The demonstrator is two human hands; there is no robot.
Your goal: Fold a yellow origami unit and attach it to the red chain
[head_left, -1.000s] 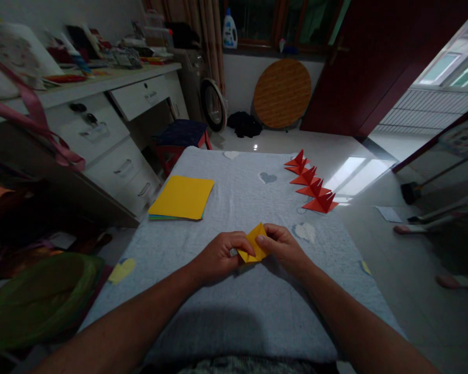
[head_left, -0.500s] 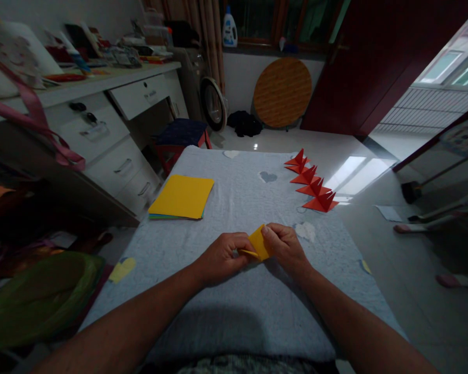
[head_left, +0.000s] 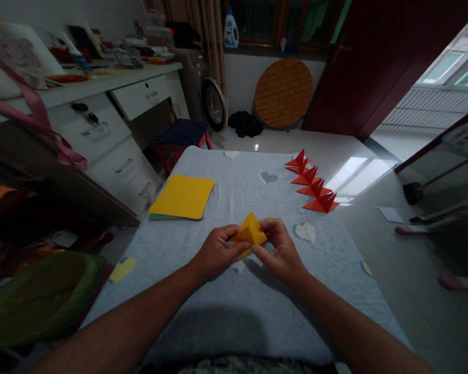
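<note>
Between my two hands is a yellow folded paper [head_left: 253, 232], raised a little over the cloth, one pointed corner facing away from me. My left hand [head_left: 219, 251] pinches its left side between thumb and fingers. On the right side, my right hand [head_left: 280, 250] grips the lower edge with its thumb in front and fingers behind. Part of the paper is hidden by the fingers. A stack of square paper [head_left: 182, 197], yellow on top with green and blue edges below, lies to the left. Several red folded paper pieces [head_left: 320, 202] stand in a row at the right edge.
A pale blue cloth with heart shapes [head_left: 234, 317] covers the table. Beyond it are a stool [head_left: 181, 133], a white desk [head_left: 113, 150] and a round wooden board [head_left: 284, 93]. A green basket [head_left: 42, 296] sits low at the left.
The yellow paper has been turned and spread, so its point now faces away from me and its folds show. My right hand's fingers have shifted down to its lower right edge.
</note>
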